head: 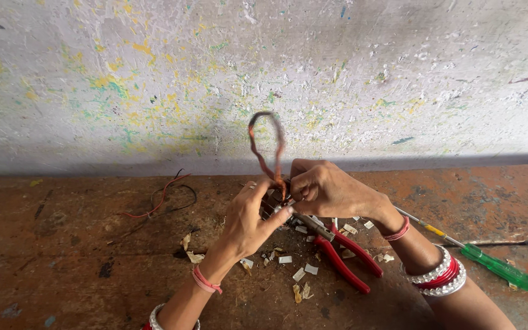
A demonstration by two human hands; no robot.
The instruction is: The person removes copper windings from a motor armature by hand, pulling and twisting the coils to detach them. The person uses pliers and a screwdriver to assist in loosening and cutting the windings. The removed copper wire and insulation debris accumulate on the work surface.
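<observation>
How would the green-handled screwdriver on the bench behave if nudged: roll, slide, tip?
The screwdriver lies flat, so it probably can't tip. Its rounded handle looks apt to roll sideways. The rough, debris-strewn wooden bench would likely stop it quickly. Probably rigid and light.

Pliers lie under the hands, screwdriver to their right, loose wires left

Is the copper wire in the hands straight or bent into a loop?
Bent into a loop: the copper wire rises from both hands, left hand and right hand, curving closed at top.
</observation>
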